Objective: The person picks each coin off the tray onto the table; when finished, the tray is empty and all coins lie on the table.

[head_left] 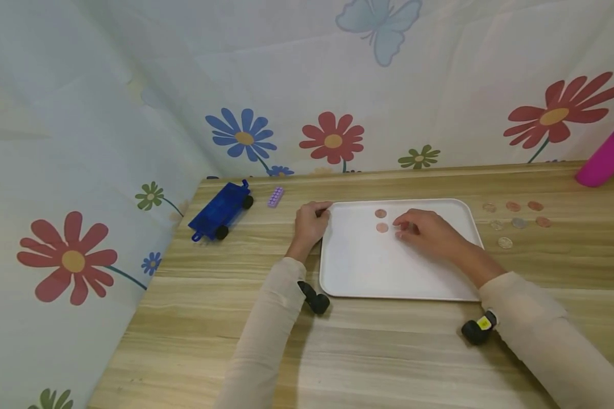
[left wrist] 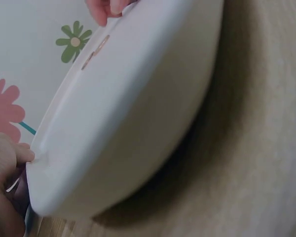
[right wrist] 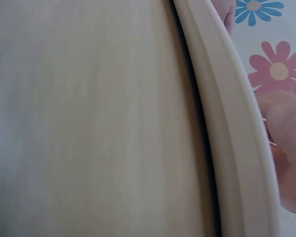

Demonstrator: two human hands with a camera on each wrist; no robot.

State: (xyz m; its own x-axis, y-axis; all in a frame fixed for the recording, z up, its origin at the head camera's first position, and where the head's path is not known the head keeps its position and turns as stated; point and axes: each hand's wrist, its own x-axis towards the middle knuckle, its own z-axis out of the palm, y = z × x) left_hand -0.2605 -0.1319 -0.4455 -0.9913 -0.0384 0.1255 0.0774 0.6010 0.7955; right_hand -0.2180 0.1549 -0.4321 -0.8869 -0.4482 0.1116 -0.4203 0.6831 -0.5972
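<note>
A white tray [head_left: 368,272] lies on the wooden table, and my left hand [head_left: 311,222] grips the rim at its far left corner. In the left wrist view a fingertip of the left hand [left wrist: 7,170] rests on the tray's edge. Two copper coins lie on the tray, a far coin [head_left: 381,213] and a nearer coin [head_left: 382,228]. Just right of them my right hand [head_left: 432,233] hovers over the tray, its fingers loosely bent, with nothing visible between them. The right wrist view shows mostly the tray's side [right wrist: 237,133] and part of the right hand [right wrist: 288,143].
Several copper and silver coins [head_left: 518,223] lie right of the tray. A blue toy wagon [head_left: 220,210] and a purple toy brick [head_left: 276,197] sit to the left. At the far right stands a pink bottle [head_left: 605,159]. A flowered cloth [head_left: 286,74] hangs behind the table.
</note>
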